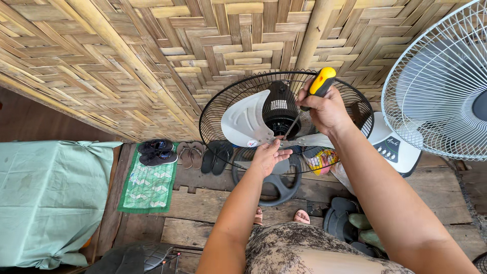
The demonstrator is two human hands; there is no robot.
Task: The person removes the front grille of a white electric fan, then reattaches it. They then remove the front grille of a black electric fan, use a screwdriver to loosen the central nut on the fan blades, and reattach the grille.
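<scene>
A: Right hand (327, 106) grip is closed on the yellow-handled screwdriver (320, 83), tip below the grip at the fan hub (281, 133).

B: Left hand (268, 156), open, steadies the white blade (246, 122). Best keep the shaft square.

The worn wooden plank floor (203, 203) carries everything here. A green patterned woven mat (148, 183) lies on it at the left, with 1 pair of dark sandals (156, 151) on its far end. Beside the mat sit brown flip-flops (190, 155) and black flip-flops (216, 156). The fan's dark round base (276, 187) rests on the planks, and more dark and green footwear (350, 220) lies at the right.
</scene>
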